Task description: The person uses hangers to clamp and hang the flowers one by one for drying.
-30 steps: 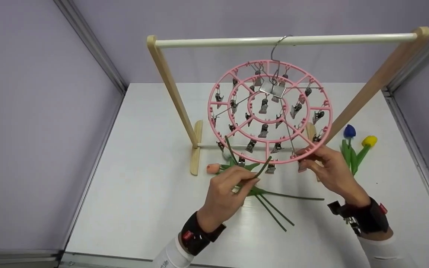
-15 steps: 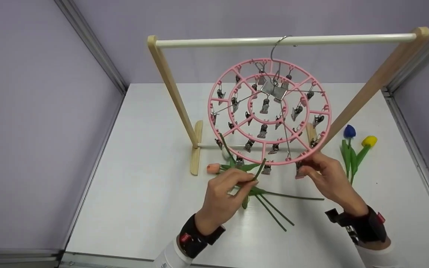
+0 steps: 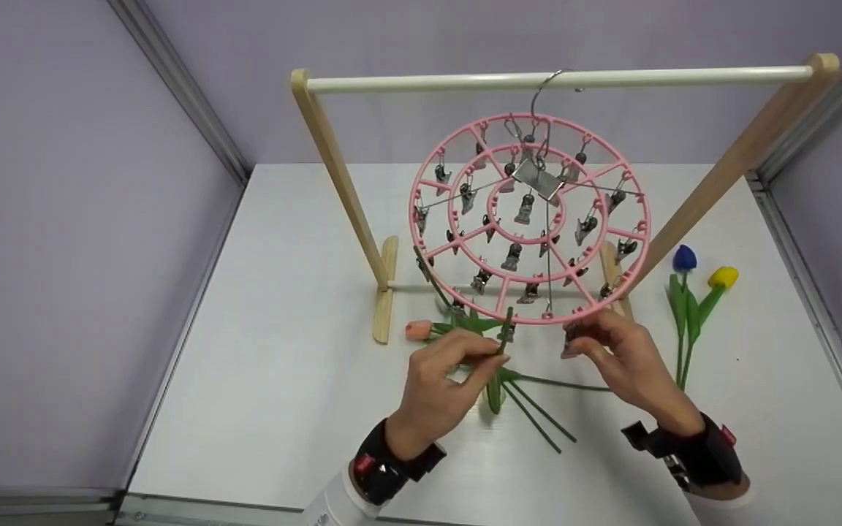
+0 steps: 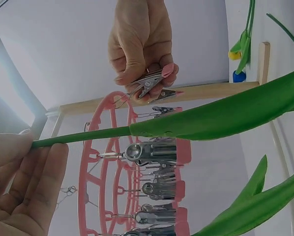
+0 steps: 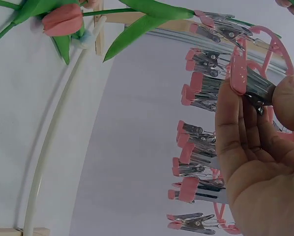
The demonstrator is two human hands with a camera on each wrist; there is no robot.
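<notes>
Here, from the head view, the left hand [image 3: 439,387] pinches a green tulip stem [image 3: 506,332] whose cut end points up toward twelve o'clock, just under the near rim of the pink clip hanger [image 3: 531,219]. The right hand [image 3: 622,361] lies at three o'clock from that stem end, squeezing a metal clip [image 3: 571,337] at the rim between thumb and fingers; the gap between stem tip and clip is small.

In the left wrist view, the stem [image 4: 186,123] runs lengthwise from the left fingers [image 4: 24,167] toward the leaf, and the clip [image 4: 149,83] sits at twelve o'clock, apparently pressed open.

In the right wrist view, the right thumb and fingers [image 5: 240,123] are clamped on the clip [image 5: 252,88]; a pink tulip [image 5: 63,19] lies at ten o'clock.
</notes>
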